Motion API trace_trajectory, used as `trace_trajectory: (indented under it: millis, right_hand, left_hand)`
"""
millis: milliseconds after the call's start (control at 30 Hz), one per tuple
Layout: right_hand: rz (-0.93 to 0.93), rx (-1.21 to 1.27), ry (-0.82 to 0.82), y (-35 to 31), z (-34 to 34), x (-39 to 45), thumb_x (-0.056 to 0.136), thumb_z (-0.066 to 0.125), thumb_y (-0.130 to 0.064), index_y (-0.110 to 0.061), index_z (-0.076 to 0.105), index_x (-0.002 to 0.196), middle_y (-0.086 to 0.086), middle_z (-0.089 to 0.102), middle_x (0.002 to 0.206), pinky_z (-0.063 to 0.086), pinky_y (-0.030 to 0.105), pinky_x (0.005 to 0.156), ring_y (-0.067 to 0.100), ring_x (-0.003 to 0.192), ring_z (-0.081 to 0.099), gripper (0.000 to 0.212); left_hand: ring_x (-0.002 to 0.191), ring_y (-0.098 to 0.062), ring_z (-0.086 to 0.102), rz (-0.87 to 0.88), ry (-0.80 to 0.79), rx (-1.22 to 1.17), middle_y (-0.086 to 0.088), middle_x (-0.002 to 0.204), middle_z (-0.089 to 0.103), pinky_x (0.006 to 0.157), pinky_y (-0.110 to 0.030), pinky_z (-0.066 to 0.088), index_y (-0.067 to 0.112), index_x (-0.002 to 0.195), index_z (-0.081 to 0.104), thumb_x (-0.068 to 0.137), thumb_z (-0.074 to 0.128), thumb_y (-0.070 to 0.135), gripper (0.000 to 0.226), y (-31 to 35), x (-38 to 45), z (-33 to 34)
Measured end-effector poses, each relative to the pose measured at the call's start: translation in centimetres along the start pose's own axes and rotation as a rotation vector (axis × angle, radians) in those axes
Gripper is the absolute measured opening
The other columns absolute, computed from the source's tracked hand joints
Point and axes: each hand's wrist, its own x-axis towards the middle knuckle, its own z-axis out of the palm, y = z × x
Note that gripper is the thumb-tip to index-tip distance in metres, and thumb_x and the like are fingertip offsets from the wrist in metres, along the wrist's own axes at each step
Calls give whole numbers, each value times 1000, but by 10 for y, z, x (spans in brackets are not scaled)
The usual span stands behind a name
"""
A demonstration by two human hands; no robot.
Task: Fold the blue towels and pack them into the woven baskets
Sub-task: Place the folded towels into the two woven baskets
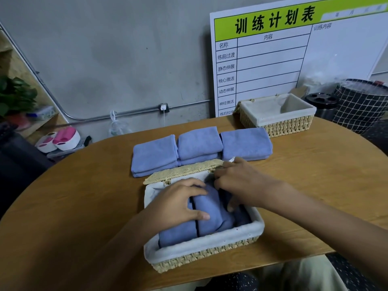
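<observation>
Left hand (180, 201) lies flat, fingers spread, pressing the folded blue towels (178, 233) packed at the left of the near woven basket (201, 244), by the table's near edge. Their folds run near-to-far. Right hand (237, 181), fingers curled, pushes another towel (214, 208) down beside them; free room is on its side, so the right hand looks nearer. Three folded stacks (199, 148) wait just beyond the open lid (182, 171). Second lined basket (277, 116) stands empty at the wooden table's (84, 196) far right edge, under a whiteboard (273, 59).
</observation>
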Motion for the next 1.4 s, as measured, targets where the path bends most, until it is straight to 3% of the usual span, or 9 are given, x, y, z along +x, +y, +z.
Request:
trace_trajectory:
  millis: [500,667,800,900,1000,1100,1200,1267,1400]
  right_hand:
    - [112,-128,-40,-18,14,9,90,66,-36,-19,48,138,2,50,140,36,42,98,30,129,40,55]
    - [78,-41,-27,-11,10,4,83,71,-44,-21,52,135,-1,50,141,34,41,101,26,132,39,60]
    - [28,-49,-38,-11,12,6,82,70,-47,-23,57,128,-1,54,134,36,41,98,26,126,44,53]
    - [13,173,-15,9,1,13,73,78,-47,-32,64,110,-8,65,114,40,33,82,17,109,58,42]
    - [17,537,119,30,-20,29,80,78,-41,-30,71,97,-17,71,95,48,30,74,-2,83,58,21]
    - [7,754,362,47,-36,72,86,73,-30,-27,74,85,-18,72,85,52,32,77,1,81,62,3]
    - [58,742,393,59,-35,141,91,70,-25,-21,73,88,-10,73,91,52,35,84,9,90,65,6]
    - [105,697,340,61,-25,190,91,68,-26,-23,72,91,-5,73,98,52,38,88,15,94,64,5]
    - [167,661,267,57,-4,260,93,64,-33,-20,69,108,2,69,114,50,39,93,24,110,61,21]
  left_hand:
    - [141,-3,30,-61,-4,173,16,156,39,113,-22,25,31,145,51,86,66,60,67,10,-5,13]
    - [131,6,41,-82,36,-32,17,146,51,109,-9,27,31,135,62,78,80,52,63,1,-7,1]
    - [135,-2,41,-50,-3,88,15,149,48,110,-19,29,30,138,59,83,77,48,62,3,-7,0]
    - [114,-1,59,-27,-47,10,12,128,66,100,-18,44,24,124,71,81,82,35,45,0,-3,-22]
    - [85,-6,69,-139,203,-205,14,94,76,77,-20,54,28,95,79,87,77,22,10,-18,-5,-59]
    - [73,-13,70,-333,420,-248,6,84,76,68,-27,54,18,88,78,93,69,21,11,-56,-2,-93]
    - [65,-15,66,-642,283,-416,-9,88,77,54,-24,51,9,90,75,100,60,23,23,-100,2,-104]
    - [65,-11,64,-810,123,-531,-6,92,78,55,-21,49,11,96,75,102,54,32,31,-116,0,-92]
    - [61,-8,60,-913,91,-662,2,85,71,57,-22,50,12,99,73,101,54,41,35,-130,4,-59]
